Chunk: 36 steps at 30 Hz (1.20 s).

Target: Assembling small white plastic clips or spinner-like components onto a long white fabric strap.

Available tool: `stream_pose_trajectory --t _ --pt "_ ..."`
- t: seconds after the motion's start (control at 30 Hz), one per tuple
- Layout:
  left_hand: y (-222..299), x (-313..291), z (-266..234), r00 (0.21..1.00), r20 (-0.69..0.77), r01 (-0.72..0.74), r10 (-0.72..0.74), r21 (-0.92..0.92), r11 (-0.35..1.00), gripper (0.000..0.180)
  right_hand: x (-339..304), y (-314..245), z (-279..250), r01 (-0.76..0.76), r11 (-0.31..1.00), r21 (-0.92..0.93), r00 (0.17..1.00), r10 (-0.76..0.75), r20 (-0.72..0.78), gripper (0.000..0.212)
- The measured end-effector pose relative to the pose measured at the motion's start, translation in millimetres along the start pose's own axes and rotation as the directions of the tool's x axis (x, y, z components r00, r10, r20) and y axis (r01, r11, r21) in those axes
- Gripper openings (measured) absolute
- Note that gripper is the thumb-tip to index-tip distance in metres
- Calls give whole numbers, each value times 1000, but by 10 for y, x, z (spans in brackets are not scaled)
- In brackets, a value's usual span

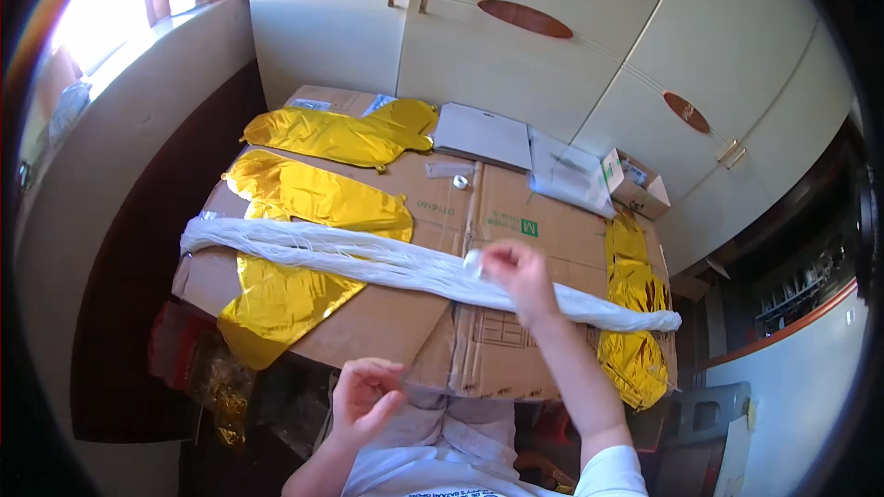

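My right hand (522, 278) is over the middle of the table, its fingers pinched on a small white roll (472, 263), which is blurred. Just beneath it lies a long hank of white string (396, 260), stretched across nearly the whole table. Above my lap, at the near edge, my left hand (366, 398) hangs with loosely curled fingers held apart and nothing in them. Flat gold foil balloons (318, 191) lie at the left, one partly beneath the string. More crumpled gold foil (635, 294) lies under the string's right end.
Flattened brown cardboard (502, 207) covers the table. Along the back are a grey flat box (483, 136), clear plastic sheets (571, 175) and a small open carton (635, 186). A white ring-shaped roll (460, 181) sits near the centre. Pale cabinets (552, 55) stand behind.
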<state>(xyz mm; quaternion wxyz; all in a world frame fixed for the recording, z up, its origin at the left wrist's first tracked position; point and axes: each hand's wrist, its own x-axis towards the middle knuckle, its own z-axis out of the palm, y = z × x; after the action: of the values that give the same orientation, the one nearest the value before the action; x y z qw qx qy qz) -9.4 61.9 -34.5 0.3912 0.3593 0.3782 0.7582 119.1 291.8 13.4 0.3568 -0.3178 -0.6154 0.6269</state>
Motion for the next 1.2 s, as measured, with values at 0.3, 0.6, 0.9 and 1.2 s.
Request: stream_pose_trajectory --t 0.3,0.6,0.9,1.2 --pt "0 -102 -221 991 -45 133 -130 85 987 5 1965 631 -522 -251 965 -79 941 224 -252 4" --pt "38 93 -239 994 1 100 -105 291 952 10 2174 796 -346 -100 649 -754 961 -135 -243 7" --pt "491 365 76 920 392 -77 -16 221 972 4 1916 543 -375 -6 453 -892 956 -260 -138 17" --pt "1284 575 712 627 608 374 486 -783 497 35 502 74 -86 341 587 -734 929 -331 167 12"
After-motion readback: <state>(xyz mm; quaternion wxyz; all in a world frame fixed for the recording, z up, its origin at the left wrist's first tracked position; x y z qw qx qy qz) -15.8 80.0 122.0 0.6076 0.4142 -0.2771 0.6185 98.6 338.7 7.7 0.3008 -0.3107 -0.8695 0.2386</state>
